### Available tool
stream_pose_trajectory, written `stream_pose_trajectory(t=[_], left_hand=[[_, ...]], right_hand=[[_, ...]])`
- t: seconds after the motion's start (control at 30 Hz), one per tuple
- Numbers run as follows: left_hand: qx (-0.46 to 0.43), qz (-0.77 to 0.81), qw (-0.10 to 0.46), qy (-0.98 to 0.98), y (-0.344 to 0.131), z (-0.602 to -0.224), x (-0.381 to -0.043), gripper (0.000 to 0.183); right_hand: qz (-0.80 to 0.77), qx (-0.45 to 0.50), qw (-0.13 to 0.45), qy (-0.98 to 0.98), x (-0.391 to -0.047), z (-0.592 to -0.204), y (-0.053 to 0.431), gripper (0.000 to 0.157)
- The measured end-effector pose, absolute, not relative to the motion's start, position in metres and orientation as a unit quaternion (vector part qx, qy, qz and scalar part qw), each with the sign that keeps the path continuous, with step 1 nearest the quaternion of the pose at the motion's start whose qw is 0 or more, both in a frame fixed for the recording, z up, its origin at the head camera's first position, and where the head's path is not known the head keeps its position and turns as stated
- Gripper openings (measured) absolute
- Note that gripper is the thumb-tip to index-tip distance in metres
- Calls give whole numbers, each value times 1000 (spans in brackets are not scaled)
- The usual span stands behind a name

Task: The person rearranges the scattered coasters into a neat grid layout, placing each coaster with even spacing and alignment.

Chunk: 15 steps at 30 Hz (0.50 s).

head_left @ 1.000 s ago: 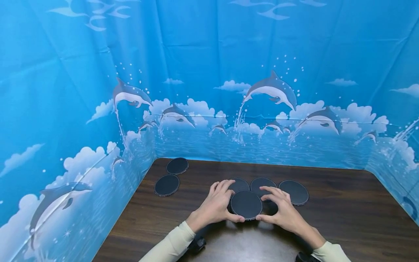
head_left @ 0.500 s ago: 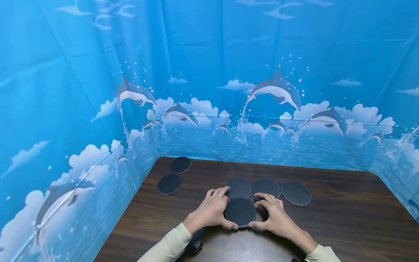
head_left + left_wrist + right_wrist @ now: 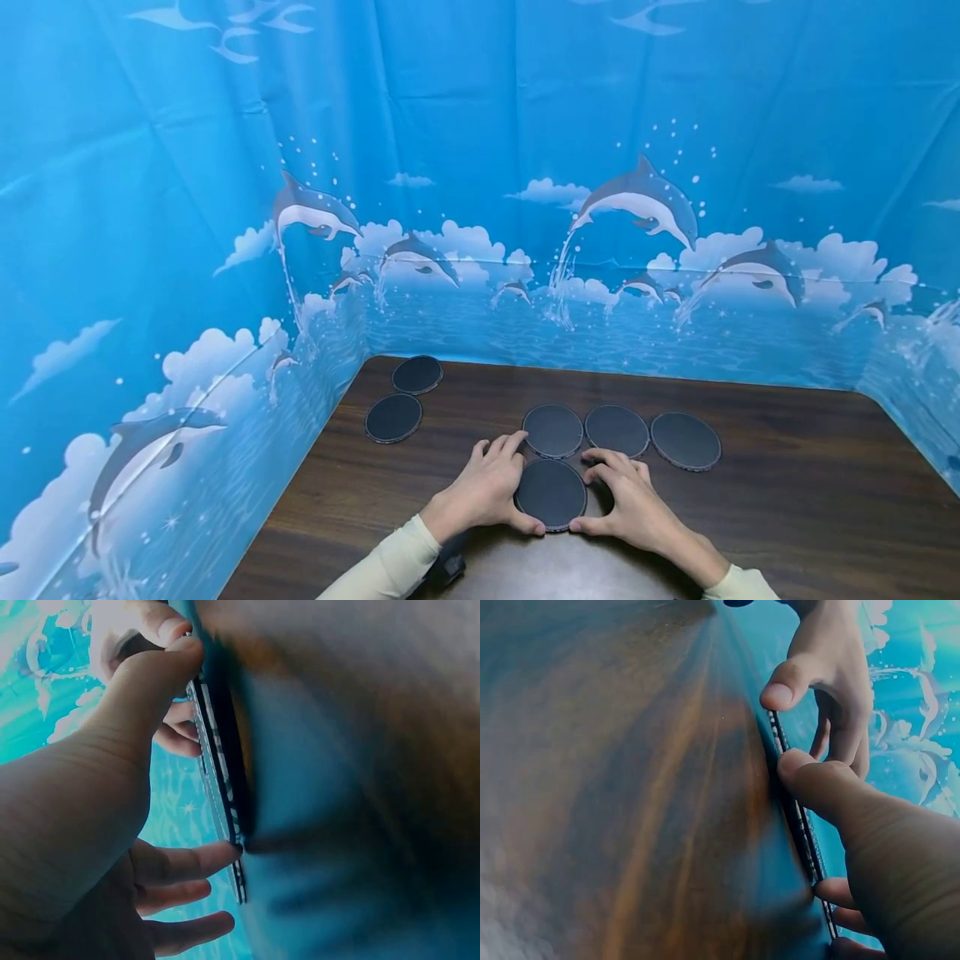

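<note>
Between my two hands is a round black coaster (image 3: pixel 551 494) with a stitched rim. My left hand (image 3: pixel 483 486) grips its left side, thumb at the near edge and fingers along the left edge. The right hand (image 3: pixel 633 504) holds the opposite side, its thumb on the near rim and fingers curved round the right. In the left wrist view the coaster's rim (image 3: pixel 217 769) shows edge-on, with a left fingertip on it. The right wrist view has both thumbs close together along the rim (image 3: pixel 801 825). Directly behind stands a row: left coaster (image 3: pixel 552 431), middle coaster (image 3: pixel 617 428), right coaster (image 3: pixel 686 440).
Two more black coasters, one nearer (image 3: pixel 393 418) and one farther (image 3: pixel 417 375), lie at the table's back left. The dark wooden table (image 3: pixel 795 475) reaches to a blue dolphin-printed curtain (image 3: pixel 450 167) at the back and sides.
Both hands have brought the coaster toward me and slightly left. It covered part of the row's near side before; now it lies in front of the row's left coaster, overlapping it little.
</note>
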<state>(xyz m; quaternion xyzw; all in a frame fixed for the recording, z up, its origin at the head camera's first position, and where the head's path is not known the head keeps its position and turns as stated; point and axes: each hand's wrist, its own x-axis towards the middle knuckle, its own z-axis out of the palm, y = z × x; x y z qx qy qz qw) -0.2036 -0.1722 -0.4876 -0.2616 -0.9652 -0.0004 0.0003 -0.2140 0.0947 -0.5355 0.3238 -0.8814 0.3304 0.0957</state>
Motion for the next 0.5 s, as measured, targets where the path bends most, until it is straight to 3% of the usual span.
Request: stream_pose_trajectory(t=[0.3,0.5], left_hand=[[-257,39,12,-966,-165,-490,-197,101],[-240,28,2,-970,-164,-488,-193,98]], right_hand=[[293,325,86,-895,-209,-533,93,58],[284,323,59,-901,-204,-527,89,72]])
